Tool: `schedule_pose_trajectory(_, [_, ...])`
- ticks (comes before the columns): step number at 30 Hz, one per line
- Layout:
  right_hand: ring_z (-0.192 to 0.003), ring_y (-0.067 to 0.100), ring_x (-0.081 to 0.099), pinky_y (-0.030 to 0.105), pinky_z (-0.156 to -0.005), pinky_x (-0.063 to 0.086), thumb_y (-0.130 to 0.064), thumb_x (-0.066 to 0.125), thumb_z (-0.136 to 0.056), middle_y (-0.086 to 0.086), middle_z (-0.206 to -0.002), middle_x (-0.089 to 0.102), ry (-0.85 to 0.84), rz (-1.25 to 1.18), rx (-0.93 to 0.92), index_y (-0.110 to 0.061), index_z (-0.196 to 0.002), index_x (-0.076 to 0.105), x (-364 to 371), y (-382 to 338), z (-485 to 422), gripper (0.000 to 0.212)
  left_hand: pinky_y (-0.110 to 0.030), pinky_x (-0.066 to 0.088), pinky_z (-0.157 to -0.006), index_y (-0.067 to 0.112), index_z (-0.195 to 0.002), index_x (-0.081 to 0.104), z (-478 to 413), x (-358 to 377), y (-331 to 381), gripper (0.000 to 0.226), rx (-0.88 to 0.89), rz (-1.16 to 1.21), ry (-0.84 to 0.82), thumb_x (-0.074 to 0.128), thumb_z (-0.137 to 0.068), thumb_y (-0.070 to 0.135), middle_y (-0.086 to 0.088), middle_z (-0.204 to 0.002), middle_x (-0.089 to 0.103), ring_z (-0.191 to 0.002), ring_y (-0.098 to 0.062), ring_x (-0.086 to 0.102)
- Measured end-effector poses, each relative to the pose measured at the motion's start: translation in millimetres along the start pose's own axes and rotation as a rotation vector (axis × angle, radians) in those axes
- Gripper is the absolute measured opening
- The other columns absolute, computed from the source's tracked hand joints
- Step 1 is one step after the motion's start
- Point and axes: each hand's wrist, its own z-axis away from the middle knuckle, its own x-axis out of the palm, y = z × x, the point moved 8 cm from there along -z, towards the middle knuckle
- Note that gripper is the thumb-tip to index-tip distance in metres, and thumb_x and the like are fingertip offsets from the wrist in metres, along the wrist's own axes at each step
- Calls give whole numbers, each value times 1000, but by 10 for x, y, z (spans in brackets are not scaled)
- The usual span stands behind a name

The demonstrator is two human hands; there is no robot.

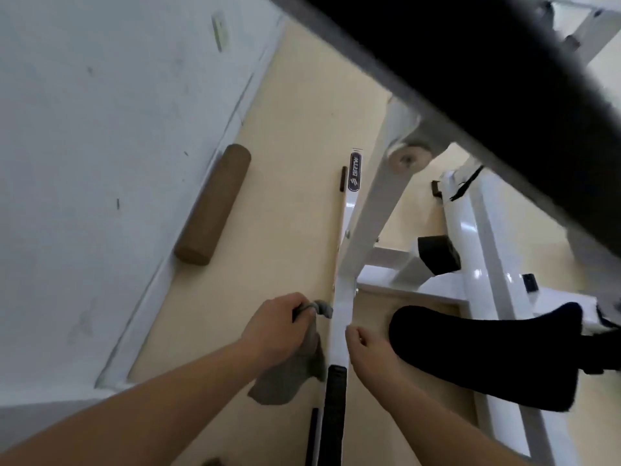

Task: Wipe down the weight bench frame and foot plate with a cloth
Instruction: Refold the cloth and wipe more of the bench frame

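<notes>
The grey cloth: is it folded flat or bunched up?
Bunched up. The left hand grips a wad of the cloth against the white frame bar; the rest hangs loose below.

Light is bright and diffuse, with no hard shadows; the brown cylindrical roller (212, 205) throws only a faint dark rim on the cream floor (295, 129). Small glare streaks sit on the glossy white metal bench frame (467, 230). The black padded bench underside (470, 62) is a dark, featureless smear. Everything is softly blurred; the crumpled grey cloth (285, 375) shows no weave, and the bare left forearm (141, 412) stretches towards the lower edge
</notes>
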Motion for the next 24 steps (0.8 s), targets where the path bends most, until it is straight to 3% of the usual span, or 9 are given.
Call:
schedule_pose_trajectory(3, [-61,10,51,26,-59,39,-45,40,-105,-6,-63,49,-8,33,-73,-20,-76,55,186,168,-451,41,-29,51,-68,28,-88,64,-298,229,-187,22,105,14,70,52,-105,38,7,-76,66,-71,-8,61])
schedule_pose_trajectory(7, [-92,17,64,26,-71,46,-30,47,-106,3,-94,66,104,39,-180,-14,-108,67,181,342,-858,26,-27,45,-64,28,-82,58,-397,588,-303,22,246,117,213,54,-102,35,11,-75,59,-72,-6,57])
schedule_pose_trajectory(10, [-95,10,65,33,-84,54,-34,48,-105,-12,-95,68,127,27,-188,-32,-105,67,211,537,-1062,19,-28,48,-75,31,-84,63,-340,1294,-485,30,275,98,65,48,-104,47,15,-87,57,-81,-3,55])
schedule_pose_trajectory(13, [-90,10,65,27,-74,51,-37,48,-106,-8,-93,69,130,-36,-178,-30,-105,70,239,656,-1197,23,-34,50,-74,30,-78,57,-332,1683,-734,40,216,79,53,39,-106,52,12,-84,57,-78,-6,55])
schedule_pose_trajectory(15, [-93,10,66,28,-76,54,-39,51,-105,-8,-99,71,130,-107,-166,-28,-113,71,269,663,-1283,24,-28,51,-83,32,-98,61,-416,1626,-826,19,236,68,234,50,-102,47,15,-102,54,-93,-3,53])
schedule_pose_trajectory(16, [-97,11,67,31,-81,58,-39,54,-104,-7,-105,71,125,-143,-146,-27,-119,70,297,667,-1322,25,-28,50,-94,34,-117,60,-477,1648,-884,24,216,46,257,55,-99,48,13,-119,52,-108,-5,50])
schedule_pose_trajectory(18, [-104,15,68,38,-91,60,-39,55,-103,-6,-111,72,106,-183,-107,-26,-123,70,359,719,-1371,28,-35,34,-119,40,-153,35,-620,1862,-1044,65,115,37,144,59,-95,55,7,-159,28,-144,-15,29])
schedule_pose_trajectory(21, [-102,14,68,40,-91,60,-36,48,-106,-9,-104,74,42,-192,-77,-36,-110,73,405,783,-1363,25,-42,10,-129,42,-162,-3,-805,2159,-1096,87,63,189,-13,55,-98,57,11,-171,-8,-157,-14,-1])
schedule_pose_trajectory(24, [-106,5,65,37,-93,57,-34,45,-107,-15,-112,70,-24,-178,-71,-48,-114,63,369,878,-1370,23,-41,19,-128,40,-161,-11,-1023,2305,-1073,87,16,408,-67,53,-103,48,7,-171,10,-156,-16,15])
